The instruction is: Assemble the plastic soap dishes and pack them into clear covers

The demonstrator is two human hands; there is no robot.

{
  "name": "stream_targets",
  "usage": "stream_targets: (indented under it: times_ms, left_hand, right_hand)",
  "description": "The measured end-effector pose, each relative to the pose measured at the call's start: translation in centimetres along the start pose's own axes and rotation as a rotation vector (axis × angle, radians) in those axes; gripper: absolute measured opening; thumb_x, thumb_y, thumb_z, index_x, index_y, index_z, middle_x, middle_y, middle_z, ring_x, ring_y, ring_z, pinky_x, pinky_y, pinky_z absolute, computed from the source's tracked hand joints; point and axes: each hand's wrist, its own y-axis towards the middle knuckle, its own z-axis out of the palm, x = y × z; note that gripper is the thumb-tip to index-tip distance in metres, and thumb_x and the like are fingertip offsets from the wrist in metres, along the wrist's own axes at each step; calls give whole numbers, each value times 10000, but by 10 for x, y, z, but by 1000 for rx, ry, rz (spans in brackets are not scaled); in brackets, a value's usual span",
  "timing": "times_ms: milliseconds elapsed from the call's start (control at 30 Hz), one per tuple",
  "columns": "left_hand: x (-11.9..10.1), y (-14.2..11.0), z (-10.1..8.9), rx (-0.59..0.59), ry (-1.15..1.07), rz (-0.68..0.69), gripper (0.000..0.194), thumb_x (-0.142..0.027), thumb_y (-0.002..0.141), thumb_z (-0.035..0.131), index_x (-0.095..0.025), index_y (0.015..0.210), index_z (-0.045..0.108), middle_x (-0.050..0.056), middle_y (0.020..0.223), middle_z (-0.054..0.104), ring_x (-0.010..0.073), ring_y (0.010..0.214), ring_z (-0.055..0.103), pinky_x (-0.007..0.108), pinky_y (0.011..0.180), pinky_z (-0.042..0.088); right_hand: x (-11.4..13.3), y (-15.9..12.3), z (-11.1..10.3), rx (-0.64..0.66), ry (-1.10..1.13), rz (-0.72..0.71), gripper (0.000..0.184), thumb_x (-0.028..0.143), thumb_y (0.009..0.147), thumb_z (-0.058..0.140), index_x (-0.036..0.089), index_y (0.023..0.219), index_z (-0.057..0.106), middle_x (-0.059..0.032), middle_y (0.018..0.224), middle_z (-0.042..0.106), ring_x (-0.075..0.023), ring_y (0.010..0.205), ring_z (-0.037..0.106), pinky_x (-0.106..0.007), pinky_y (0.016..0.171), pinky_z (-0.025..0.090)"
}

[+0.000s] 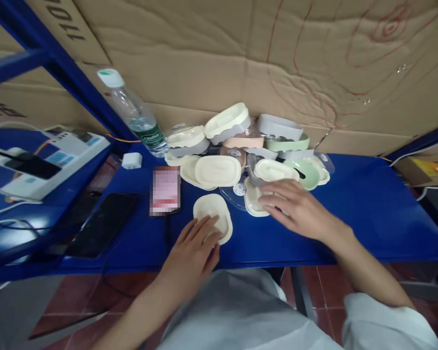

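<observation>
My left hand (195, 248) lies over a cream oval soap-dish-like piece (209, 205) near the front of the blue table. Its fingers are stretched out and rest on the piece, covering its lower part. My right hand (299, 206) reaches in from the right, fingers extended over another cream piece (252, 198) at the front of the pile. Behind that hand lies a further cream oval piece (275, 170) beside a green one (306, 172). A cream oval piece (218, 171) sits left of the pile's middle. Neither hand wraps around anything.
At the back are stacked grey (279, 127), peach (243, 142) and green (288, 142) pieces with clear plastic covers. A water bottle (146, 129), white charger (132, 160), lit phone (165, 190), dark phone (100, 226) and power strip (65, 158) stand left. Cardboard (211, 53) lines the back.
</observation>
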Motion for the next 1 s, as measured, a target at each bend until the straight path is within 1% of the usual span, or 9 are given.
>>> stream_targets:
  times_ms: [100,200,367,500,600,700,800,900,1000]
  left_hand:
    - [-25,-19,11,-22,-38,-45,357,-208,1092,525,-214,1405,696,152,1606,644,333,1414,663,536,1140,540]
    - [-48,-23,21,3,-111,-18,490,-220,1075,560,-218,1564,598,177,1715,524,309,1474,624,471,1143,538]
    - [-47,-13,29,-17,-156,58,328,-138,975,588,-228,1248,748,144,1677,580,348,1548,559,581,1305,358]
    - [-28,-3,26,-21,-74,76,344,-92,966,555,-231,1218,744,150,1574,675,357,1427,666,641,1265,369]
    - [-23,-8,20,-32,-41,76,345,-90,1000,564,-250,1248,743,140,1508,724,316,1215,774,572,1073,498]
    - [-23,-22,16,-91,-37,39,280,-127,1043,610,-250,1259,739,138,1458,756,297,1116,799,509,928,515]
    - [-21,-32,15,-148,-37,1,198,-182,1061,674,-245,1239,733,137,1374,795,312,1138,794,512,944,506]
    - [-14,-37,12,-120,-52,-16,142,-228,1056,711,-238,1195,737,166,1380,776,367,1293,740,577,1045,501]
    - [-8,-40,9,-51,-90,10,169,-191,1065,681,-244,1216,733,162,1406,753,376,1376,694,578,1056,531]
  right_hand:
    - [13,-71,41,65,-77,242,321,317,1120,630,234,1425,684,-140,1538,690,-333,1449,646,-567,1186,521]
    - [30,-132,56,3,-135,499,426,345,1120,626,269,1538,600,-138,1575,663,-359,1528,576,-634,1254,439]
    - [42,-181,51,-120,-132,676,420,287,1120,597,293,1540,578,-104,1507,718,-331,1527,585,-633,1297,394]
    - [42,-182,53,-184,-124,694,338,270,1102,608,308,1436,646,-81,1393,780,-335,1440,660,-649,1258,431]
    - [44,-173,55,-206,-123,682,259,253,1092,611,314,1327,699,-62,1279,818,-332,1369,708,-663,1248,410]
    - [38,-161,50,-190,-176,693,202,272,1097,603,289,1257,725,-67,1270,815,-331,1368,704,-655,1269,347]
    - [11,-143,40,-198,-277,724,297,380,1100,610,250,1346,714,-126,1436,746,-355,1449,633,-606,1251,363]
    - [-33,-121,36,-138,-319,737,475,469,1104,583,215,1499,648,-161,1564,668,-380,1531,534,-591,1245,351]
    - [-71,-104,34,-50,-287,703,413,476,1108,570,196,1352,750,-176,1398,766,-360,1435,595,-568,1222,324]
